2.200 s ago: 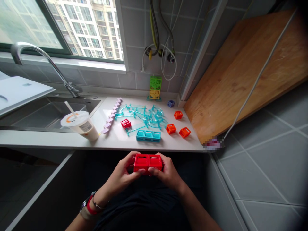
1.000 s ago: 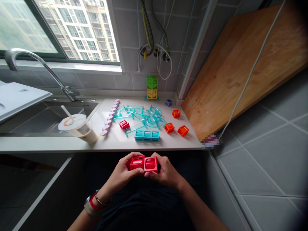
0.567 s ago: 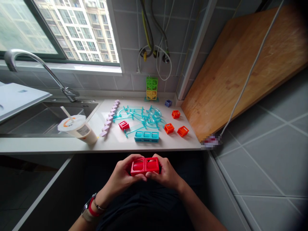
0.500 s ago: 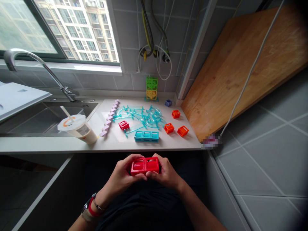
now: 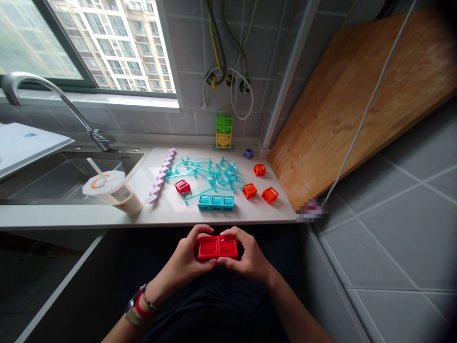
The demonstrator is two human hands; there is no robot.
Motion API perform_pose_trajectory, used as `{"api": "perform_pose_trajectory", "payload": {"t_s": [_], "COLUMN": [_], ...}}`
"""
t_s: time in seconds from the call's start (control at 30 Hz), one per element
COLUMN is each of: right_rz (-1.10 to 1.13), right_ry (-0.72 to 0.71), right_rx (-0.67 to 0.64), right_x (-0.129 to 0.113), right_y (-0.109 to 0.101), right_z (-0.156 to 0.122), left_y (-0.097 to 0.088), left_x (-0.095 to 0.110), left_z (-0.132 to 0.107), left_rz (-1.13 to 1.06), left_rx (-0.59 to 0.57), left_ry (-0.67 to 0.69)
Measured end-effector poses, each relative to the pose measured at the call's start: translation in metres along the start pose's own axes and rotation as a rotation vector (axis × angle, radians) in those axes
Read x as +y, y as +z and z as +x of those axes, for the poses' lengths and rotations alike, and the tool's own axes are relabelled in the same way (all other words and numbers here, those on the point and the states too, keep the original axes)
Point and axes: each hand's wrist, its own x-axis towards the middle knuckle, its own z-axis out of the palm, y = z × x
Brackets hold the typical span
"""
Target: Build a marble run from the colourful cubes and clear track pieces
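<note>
Two red cube blocks point(image 5: 218, 248) sit side by side, touching, in front of the counter's edge. My left hand point(image 5: 191, 252) is closed round the left end of the pair, thumb below and fingers above. From the other end, my right hand point(image 5: 246, 252) grips the right block in the same way. Just beyond, a row of joined teal blocks point(image 5: 216, 203) lies along the front of the counter. A single red block point(image 5: 182, 186) rests behind it to the left, beside a pile of clear teal track pieces point(image 5: 214, 174).
Orange blocks point(image 5: 270, 195) and a blue block point(image 5: 248, 153) lie to the right. A green and yellow block tower point(image 5: 223, 131) stands at the back. On the left are a zigzag lilac strip point(image 5: 161, 175), a drink cup point(image 5: 117, 193) and a sink point(image 5: 139, 164). A wooden board point(image 5: 357, 105) leans right.
The red pair has shifted slightly right and turned a little in my hands. My right fingers have bowed outward from the block. Nothing on the counter has moved.
</note>
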Motion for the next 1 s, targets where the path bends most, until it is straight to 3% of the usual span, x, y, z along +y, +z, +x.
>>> {"api": "perform_pose_trajectory", "payload": {"t_s": [0.23, 0.4, 0.53, 0.73, 0.87, 1.0], "right_rz": [-0.17, -0.234, -0.354, -0.55, -0.589, -0.657], "right_ry": [-0.057, -0.016, 0.105, 0.094, -0.007, -0.162], "right_rx": [-0.077, 0.072, 0.246, 0.276, 0.333, 0.522], "right_x": [-0.008, 0.006, 0.039, 0.08, 0.091, 0.091], "right_y": [-0.018, -0.044, -0.078, -0.107, -0.105, -0.085], "right_z": [-0.003, 0.008, 0.026, 0.046, 0.049, 0.043], "left_y": [0.014, 0.006, -0.018, -0.066, -0.099, -0.129], "left_x": [-0.006, -0.006, -0.003, 0.0, -0.014, -0.038], "left_z": [0.009, 0.019, 0.027, 0.039, 0.067, 0.108], "left_rz": [0.208, 0.289, 0.374, 0.566, 0.717, 0.803], "left_rx": [-0.031, -0.049, 0.073, 0.243, 0.393, 0.496], "left_ry": [0.135, 0.263, 0.285, 0.277, 0.274, 0.212]}}
